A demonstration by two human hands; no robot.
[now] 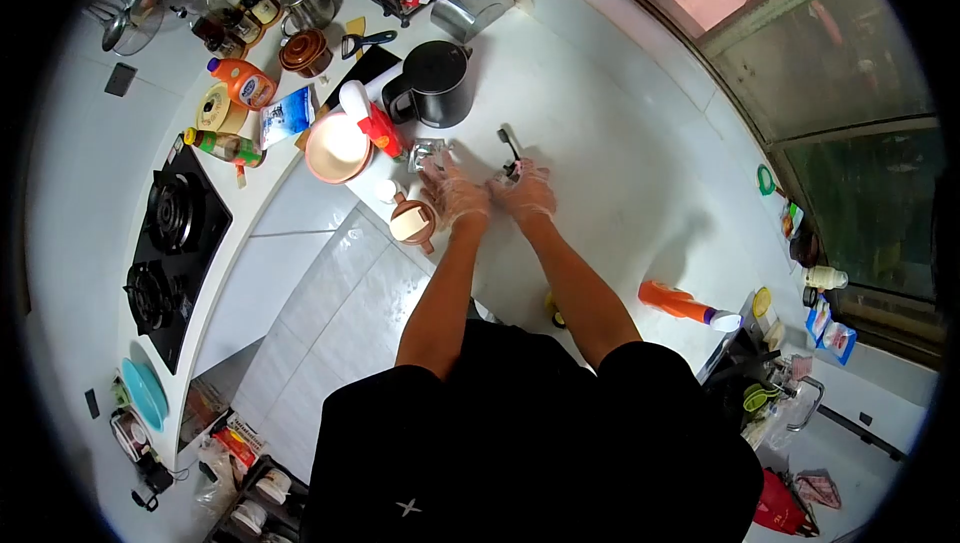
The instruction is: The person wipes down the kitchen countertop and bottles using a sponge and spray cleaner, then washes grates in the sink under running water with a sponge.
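Observation:
Both hands wear clear plastic gloves over the white countertop [600, 183]. My left hand [455, 193] reaches toward a small shiny, transparent item [427, 151] beside the red and white bottle [377, 128]; its fingers are partly spread, and whether it grips the item is unclear. My right hand [523, 189], fingers closed, holds a small dark object [511, 171] whose shape is mostly hidden. A black brush-like tool [507, 141] rises just beyond those fingers. Near my left wrist stand a brown and cream lidded container [411, 223] and a small white one [388, 191].
A black kettle [436, 83] stands behind my hands, with a pink-rimmed bowl [338, 148] to the left. An orange bottle [680, 303] lies right of my right forearm. Far left is a black stove [175, 243]; the sink area [770, 383] is lower right.

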